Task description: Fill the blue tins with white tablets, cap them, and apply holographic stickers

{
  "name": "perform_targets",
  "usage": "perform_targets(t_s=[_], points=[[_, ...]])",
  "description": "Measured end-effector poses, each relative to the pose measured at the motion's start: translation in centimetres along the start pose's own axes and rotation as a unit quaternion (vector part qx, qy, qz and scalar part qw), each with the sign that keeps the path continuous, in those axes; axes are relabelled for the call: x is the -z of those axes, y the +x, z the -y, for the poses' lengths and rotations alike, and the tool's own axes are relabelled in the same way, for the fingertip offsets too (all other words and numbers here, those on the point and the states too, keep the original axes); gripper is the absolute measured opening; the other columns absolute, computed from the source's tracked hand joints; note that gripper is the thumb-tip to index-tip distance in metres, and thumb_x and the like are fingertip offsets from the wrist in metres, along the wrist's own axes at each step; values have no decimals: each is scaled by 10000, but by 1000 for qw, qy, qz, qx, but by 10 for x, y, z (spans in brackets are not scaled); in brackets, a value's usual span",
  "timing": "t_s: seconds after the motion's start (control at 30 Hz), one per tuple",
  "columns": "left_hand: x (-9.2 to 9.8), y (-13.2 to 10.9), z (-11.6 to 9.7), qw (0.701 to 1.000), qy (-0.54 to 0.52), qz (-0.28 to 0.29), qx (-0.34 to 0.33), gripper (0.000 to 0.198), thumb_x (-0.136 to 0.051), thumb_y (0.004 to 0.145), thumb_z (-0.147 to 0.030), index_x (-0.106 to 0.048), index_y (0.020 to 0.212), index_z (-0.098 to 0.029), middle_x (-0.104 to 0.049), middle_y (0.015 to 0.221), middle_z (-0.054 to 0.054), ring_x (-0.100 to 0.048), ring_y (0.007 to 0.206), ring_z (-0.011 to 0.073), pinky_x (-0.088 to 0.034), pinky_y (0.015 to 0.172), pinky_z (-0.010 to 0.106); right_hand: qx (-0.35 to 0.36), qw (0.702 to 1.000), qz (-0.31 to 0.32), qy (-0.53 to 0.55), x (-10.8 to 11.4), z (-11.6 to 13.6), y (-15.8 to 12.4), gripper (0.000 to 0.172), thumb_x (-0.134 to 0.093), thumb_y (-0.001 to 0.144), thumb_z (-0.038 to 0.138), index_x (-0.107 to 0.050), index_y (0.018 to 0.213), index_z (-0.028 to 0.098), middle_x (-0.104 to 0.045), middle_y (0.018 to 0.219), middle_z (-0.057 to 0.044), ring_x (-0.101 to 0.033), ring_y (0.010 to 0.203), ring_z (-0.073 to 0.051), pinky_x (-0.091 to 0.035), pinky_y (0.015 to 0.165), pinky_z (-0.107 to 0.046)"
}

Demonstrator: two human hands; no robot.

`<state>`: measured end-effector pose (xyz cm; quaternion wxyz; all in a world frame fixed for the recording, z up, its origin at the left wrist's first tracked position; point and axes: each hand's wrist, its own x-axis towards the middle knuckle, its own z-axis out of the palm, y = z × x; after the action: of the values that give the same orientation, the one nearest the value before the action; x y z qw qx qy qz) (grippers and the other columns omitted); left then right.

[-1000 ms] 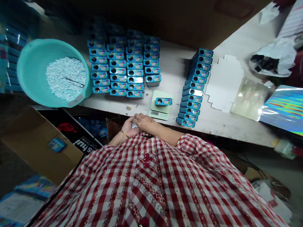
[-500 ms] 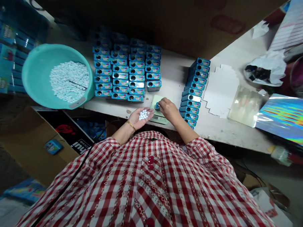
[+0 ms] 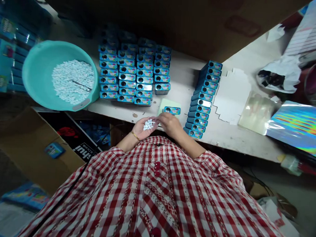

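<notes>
My left hand (image 3: 142, 128) is cupped palm up and holds a small heap of white candies (image 3: 148, 124). My right hand (image 3: 170, 124) is at the edge of that palm, its fingertips drawn together beside the candies. Whether a candy is between them I cannot make out. Just beyond my right hand, a small blue tin (image 3: 172, 110) with a dark round hole at its left end is on a pale green scale (image 3: 165, 103). My right hand and forearm hide the scale's near side.
Several rows of blue tins (image 3: 126, 84) stand behind my left hand, another row (image 3: 200, 109) to the right. A turquoise basin (image 3: 36, 74) of white candies is at left. White cut card (image 3: 232, 93) and shiny sheets (image 3: 299, 124) lie right; a large cardboard box (image 3: 178, 21) blocks the back.
My right hand has moved from the tin on the scale back toward my left palm, uncovering the tin. My left hand stays cupped around the candies.
</notes>
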<state>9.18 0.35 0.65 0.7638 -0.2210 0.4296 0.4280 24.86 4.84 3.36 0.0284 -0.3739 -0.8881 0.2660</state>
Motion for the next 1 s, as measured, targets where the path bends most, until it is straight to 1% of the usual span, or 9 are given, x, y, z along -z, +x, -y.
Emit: perform_targets(t_s=[0.13,0.23,0.37,0.47,0.63,0.73,0.83,0.93,1.0], points=[[21,-1,3,999,0,-21,39,245,-388,869,-149,-617,797,-100,-642,619,40,-617,553,105,-504,564,196,75,992,83,-64,-26,40,1,267,-395,916,152,-587,1084,73,-588,1063,-156,-515,962,-231,-450,807,-379],[32,-5,4,998,20,-17,60,261,-388,857,-170,-629,914,-88,-673,709,64,-655,683,145,-528,691,249,105,984,114,-88,-38,52,6,270,-363,917,120,-569,1079,60,-570,1056,-150,-515,964,-224,-465,778,-359],[32,-14,6,998,38,8,52,343,-380,839,-174,-606,1080,-79,-697,886,103,-659,881,203,-503,844,335,131,978,136,-86,-40,53,7,268,-337,922,97,-565,1063,86,-548,1105,-136,-516,1007,-203,-475,789,-324],[31,-16,8,998,44,4,41,297,-384,838,-169,-638,973,-92,-696,842,98,-665,830,201,-513,809,332,112,980,146,-80,-38,54,6,254,-344,923,99,-562,1053,102,-551,1091,-128,-536,982,-196,-486,766,-317],[38,-10,11,995,65,-3,71,272,-398,838,-142,-583,639,-132,-590,530,34,-585,497,139,-510,575,263,91,982,163,-43,-38,51,4,208,-412,895,89,-561,1040,94,-564,1046,-130,-554,937,-195,-490,717,-302],[39,-5,13,992,70,10,108,268,-410,847,-144,-584,644,-126,-576,509,37,-560,449,138,-496,538,269,87,979,182,14,-43,43,1,155,-486,874,123,-590,988,106,-574,1047,-120,-559,925,-176,-473,743,-283],[37,-2,13,991,64,16,114,265,-403,861,-153,-606,694,-120,-599,535,53,-614,530,170,-520,632,311,56,982,155,90,-45,31,-4,141,-511,855,138,-623,940,130,-592,1024,-86,-564,886,-147,-451,759,-254],[35,2,11,992,60,31,111,260,-398,869,-159,-619,741,-109,-642,603,77,-645,598,181,-524,690,327,19,984,63,165,-34,15,-8,161,-513,839,125,-628,951,146,-602,961,-55,-561,866,-130,-435,781,-238],[34,5,10,990,64,41,118,263,-393,875,-173,-633,802,-95,-681,694,112,-670,669,197,-525,702,331,-4,985,0,174,-19,2,-7,169,-505,835,118,-625,953,138,-598,942,-61,-553,881,-139,-426,798,-242]])
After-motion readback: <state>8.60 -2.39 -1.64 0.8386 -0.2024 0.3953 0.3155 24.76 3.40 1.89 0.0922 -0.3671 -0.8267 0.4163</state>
